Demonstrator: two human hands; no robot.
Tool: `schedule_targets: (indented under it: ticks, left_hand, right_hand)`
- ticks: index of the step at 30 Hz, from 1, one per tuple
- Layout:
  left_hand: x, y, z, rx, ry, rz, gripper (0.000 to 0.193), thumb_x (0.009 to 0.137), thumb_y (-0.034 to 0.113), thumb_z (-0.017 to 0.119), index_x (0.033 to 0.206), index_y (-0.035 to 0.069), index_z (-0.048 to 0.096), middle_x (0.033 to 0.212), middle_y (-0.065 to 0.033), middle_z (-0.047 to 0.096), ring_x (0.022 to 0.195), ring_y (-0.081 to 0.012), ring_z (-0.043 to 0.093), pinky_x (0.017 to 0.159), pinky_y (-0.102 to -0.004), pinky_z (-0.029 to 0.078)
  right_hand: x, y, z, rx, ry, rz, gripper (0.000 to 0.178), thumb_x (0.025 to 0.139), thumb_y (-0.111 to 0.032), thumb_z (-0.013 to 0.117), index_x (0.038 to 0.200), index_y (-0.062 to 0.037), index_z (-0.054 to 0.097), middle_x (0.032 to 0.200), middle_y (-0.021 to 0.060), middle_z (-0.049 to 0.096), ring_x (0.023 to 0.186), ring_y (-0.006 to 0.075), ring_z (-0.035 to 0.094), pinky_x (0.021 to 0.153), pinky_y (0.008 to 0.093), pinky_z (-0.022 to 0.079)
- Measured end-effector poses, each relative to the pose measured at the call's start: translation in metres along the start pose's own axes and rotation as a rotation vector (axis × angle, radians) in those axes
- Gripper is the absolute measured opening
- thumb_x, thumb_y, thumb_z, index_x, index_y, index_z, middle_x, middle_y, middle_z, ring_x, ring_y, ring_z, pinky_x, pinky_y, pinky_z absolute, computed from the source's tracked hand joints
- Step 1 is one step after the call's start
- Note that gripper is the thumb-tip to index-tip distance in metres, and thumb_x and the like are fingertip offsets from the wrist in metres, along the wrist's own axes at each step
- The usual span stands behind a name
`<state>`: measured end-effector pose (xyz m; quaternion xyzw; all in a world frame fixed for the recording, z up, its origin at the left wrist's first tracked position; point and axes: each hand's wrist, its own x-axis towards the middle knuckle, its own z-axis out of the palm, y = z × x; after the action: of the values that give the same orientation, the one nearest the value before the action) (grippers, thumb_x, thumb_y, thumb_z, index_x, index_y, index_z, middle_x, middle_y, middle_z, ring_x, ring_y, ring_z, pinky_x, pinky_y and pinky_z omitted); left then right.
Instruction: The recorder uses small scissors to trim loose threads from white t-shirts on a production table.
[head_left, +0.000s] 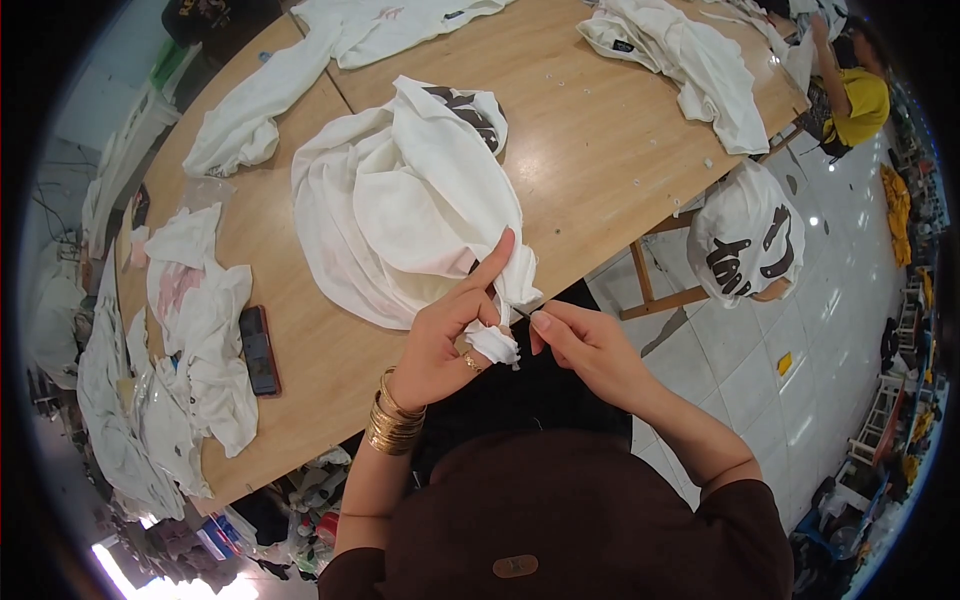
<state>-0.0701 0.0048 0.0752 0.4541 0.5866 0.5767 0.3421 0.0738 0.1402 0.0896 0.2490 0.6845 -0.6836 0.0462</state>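
A white garment with a dark print at its far end lies bunched on the table in front of me. My left hand, with gold bracelets at the wrist, grips a gathered end of it near the table's front edge, index finger stretched along the cloth. A small folded bit of white cloth sticks out between its fingers. Close on the right, my right hand pinches a thin dark pointed tool, its tip at the cloth's edge. The tool's exact kind cannot be made out.
More white garments lie on the wooden table, at the left, far left and far right. A phone rests near the left pile. A stool beside the table bears white cloth. A person in yellow works at the far right.
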Motion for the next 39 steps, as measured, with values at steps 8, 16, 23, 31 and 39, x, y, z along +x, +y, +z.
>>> schedule_targets:
  ticks: [8, 16, 23, 31, 39]
  left_hand:
    - [0.0, -0.001, -0.003, -0.003, -0.023, -0.013, 0.015, 0.071, 0.006, 0.058, 0.071, 0.006, 0.043, 0.142, -0.022, 0.03, 0.093, -0.0112, 0.049, 0.084, -0.0235, 0.037]
    - [0.0, 0.0, -0.002, 0.006, -0.013, 0.013, 0.016, 0.071, 0.005, 0.059, 0.071, 0.006, 0.043, 0.142, -0.0225, 0.029, 0.093, -0.0131, 0.049, 0.085, -0.024, 0.037]
    - [0.001, 0.002, 0.0, 0.015, -0.024, 0.006, 0.015, 0.07, 0.005, 0.058, 0.071, 0.006, 0.043, 0.142, -0.0231, 0.028, 0.099, -0.0139, 0.05, 0.088, -0.0248, 0.036]
    - [0.001, 0.002, -0.002, 0.022, -0.039, 0.008, 0.015, 0.07, 0.005, 0.058, 0.071, 0.006, 0.044, 0.142, -0.0235, 0.028, 0.099, -0.014, 0.05, 0.088, -0.0255, 0.036]
    - [0.002, 0.007, -0.002, 0.083, -0.047, 0.017, 0.018, 0.069, 0.004, 0.061, 0.071, 0.006, 0.043, 0.142, -0.0214, 0.03, 0.093, -0.0195, 0.051, 0.084, -0.0253, 0.039]
  right_hand:
    - [0.006, 0.004, 0.001, 0.083, 0.039, -0.024, 0.034, 0.092, -0.032, 0.048, 0.078, -0.0015, 0.055, 0.058, 0.0006, 0.043, 0.055, 0.0071, 0.037, 0.052, 0.0235, 0.032]
    - [-0.004, -0.009, -0.001, -0.048, 0.018, -0.022, 0.034, 0.093, -0.031, 0.047, 0.081, -0.0005, 0.056, 0.058, 0.0016, 0.044, 0.055, 0.0074, 0.039, 0.052, 0.0236, 0.033]
    - [0.0, 0.0, -0.001, -0.014, 0.037, -0.022, 0.034, 0.093, -0.032, 0.048, 0.084, 0.0003, 0.056, 0.058, 0.0034, 0.045, 0.055, 0.0085, 0.039, 0.052, 0.0247, 0.034]
    - [0.003, 0.002, 0.003, -0.059, 0.099, -0.07, 0.032, 0.091, -0.031, 0.05, 0.086, 0.0, 0.056, 0.058, 0.0053, 0.045, 0.054, 0.0103, 0.039, 0.052, 0.0258, 0.034]
    - [0.0, 0.001, 0.004, -0.178, 0.16, -0.159, 0.029, 0.091, -0.031, 0.05, 0.088, -0.0024, 0.057, 0.055, 0.0096, 0.046, 0.047, 0.0177, 0.041, 0.048, 0.0292, 0.035]
